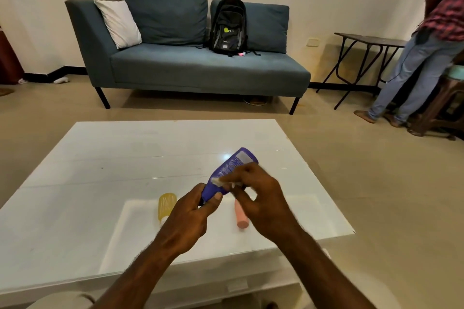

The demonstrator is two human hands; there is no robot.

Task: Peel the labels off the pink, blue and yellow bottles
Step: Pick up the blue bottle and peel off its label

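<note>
My left hand [189,216] grips the lower end of the blue bottle [229,170], which tilts up and to the right above the white table [100,170]. My right hand [258,193] pinches at the bottle's label, where a whitish torn patch [218,180] shows on the blue surface. The yellow bottle [166,206] lies on the table just left of my left hand. On the right, the pink bottle [241,216] lies partly hidden under my right hand.
A blue-grey sofa [200,68] with a black backpack [228,25] and a white pillow [118,22] stands beyond the table. At the far right a person [426,52] stands next to a dark folding table [369,40] and a wooden stool [442,108].
</note>
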